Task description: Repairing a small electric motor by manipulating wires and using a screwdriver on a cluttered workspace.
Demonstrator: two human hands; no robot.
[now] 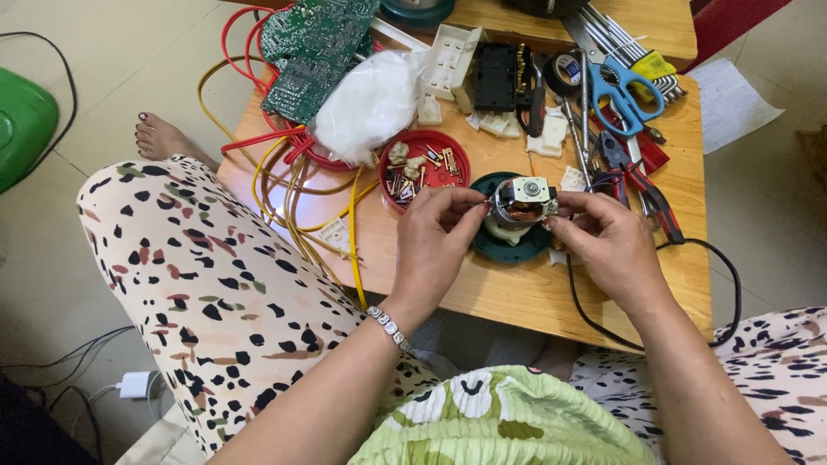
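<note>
Pinching from both sides, my left hand [431,237] and right hand [603,241] hold a small electric motor [521,202] above its teal base [508,245] on the wooden table [517,293]; fingertips hide the motor's sides, and I can't make out its lower half.

Metal motor [521,207], matt wooden table [517,293]

Red dish [448,148] at twelve o'clock, blue-handled scissors [622,90] at one, green circuit board [312,50] at eleven, tan wooden worktop [517,288].
</note>
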